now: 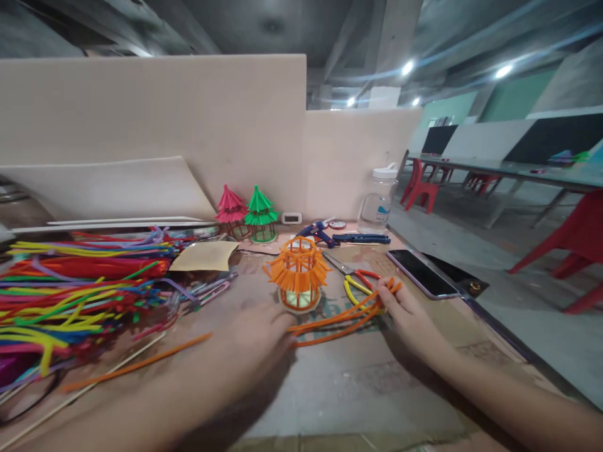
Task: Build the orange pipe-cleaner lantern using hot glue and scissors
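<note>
Several orange pipe cleaners [336, 319] stretch between my hands, low over the cardboard-covered table. My right hand [400, 311] pinches their far ends together. Closed at the other end of the strands is my left hand [266, 333], slightly blurred, its fingertips partly hidden. Just behind the strands stands a small orange pavilion model [300, 273], upright, with a fringed roof and an open frame below. Scissors [348, 271] with yellow and red handles lie beside my right hand, partly under the strands.
Heaped pipe cleaners [85, 295] in many colours fill the left side. Pink [230, 207] and green [260, 210] pavilion models stand at the back, near a glue gun [320, 232], a blue-handled tool [360, 238] and a water bottle [377, 204]. A phone [421, 274] lies at right.
</note>
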`<state>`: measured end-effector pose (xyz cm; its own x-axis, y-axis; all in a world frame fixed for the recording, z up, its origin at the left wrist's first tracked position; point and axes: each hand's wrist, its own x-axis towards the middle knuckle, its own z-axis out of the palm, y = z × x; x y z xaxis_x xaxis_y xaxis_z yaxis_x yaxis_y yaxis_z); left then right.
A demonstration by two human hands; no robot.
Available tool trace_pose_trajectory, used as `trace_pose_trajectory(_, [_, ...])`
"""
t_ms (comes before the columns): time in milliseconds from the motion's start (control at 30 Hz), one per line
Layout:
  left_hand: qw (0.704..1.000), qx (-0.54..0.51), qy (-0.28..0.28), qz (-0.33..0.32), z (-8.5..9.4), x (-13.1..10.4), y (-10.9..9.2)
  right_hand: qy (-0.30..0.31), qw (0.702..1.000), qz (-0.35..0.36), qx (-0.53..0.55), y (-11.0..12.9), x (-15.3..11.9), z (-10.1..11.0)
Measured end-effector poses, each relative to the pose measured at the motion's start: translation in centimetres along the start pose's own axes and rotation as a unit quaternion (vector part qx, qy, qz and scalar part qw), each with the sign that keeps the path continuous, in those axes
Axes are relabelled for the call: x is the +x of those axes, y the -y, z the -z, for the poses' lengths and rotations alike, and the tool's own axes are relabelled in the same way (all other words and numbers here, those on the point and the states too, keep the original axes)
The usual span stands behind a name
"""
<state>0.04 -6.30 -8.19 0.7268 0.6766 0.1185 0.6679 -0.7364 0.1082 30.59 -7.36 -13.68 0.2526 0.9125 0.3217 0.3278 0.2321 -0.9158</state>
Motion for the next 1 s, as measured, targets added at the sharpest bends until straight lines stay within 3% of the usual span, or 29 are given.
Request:
trace_pose_trajectory(100, [0.995,-0.053,-0.047,-0.064,-1.9,3.1,-4.5,0.031,0.997,-0.02,0.061,1.2,-0.2,0.3])
trace_pose_trajectory(200, [0.991,-0.114,-0.05,-0.053,-3.7,5.9,-6.5,0.051,0.991,-0.024,0.122,2.4,-0.6,0.8])
trace_pose_trajectory(333, [0.987,-0.16,-0.003,0.006,-4.7,7.4,-6.3,0.068,0.981,-0.05,0.176,2.8,-0.6,1.6])
trace_pose_trajectory(533, [0.993,-0.11,0.035,0.038,-4.5,7.2,-5.2,0.135,0.958,-0.11,0.227,2.2,0.0,1.4])
trace_pose_trajectory(633, [0.995,-0.072,0.055,0.053,-4.0,7.1,-4.6,0.091,0.965,-0.083,0.233,2.1,0.6,1.6])
trace_pose_trajectory(833, [0.992,0.004,0.103,0.076,-1.7,6.6,-2.9,-0.101,0.975,0.043,0.194,2.5,3.5,4.5])
trace_pose_trajectory(1000, [0.985,0.037,0.134,0.103,-0.1,5.0,-3.0,-0.131,0.969,0.163,0.128,6.4,5.8,7.3])
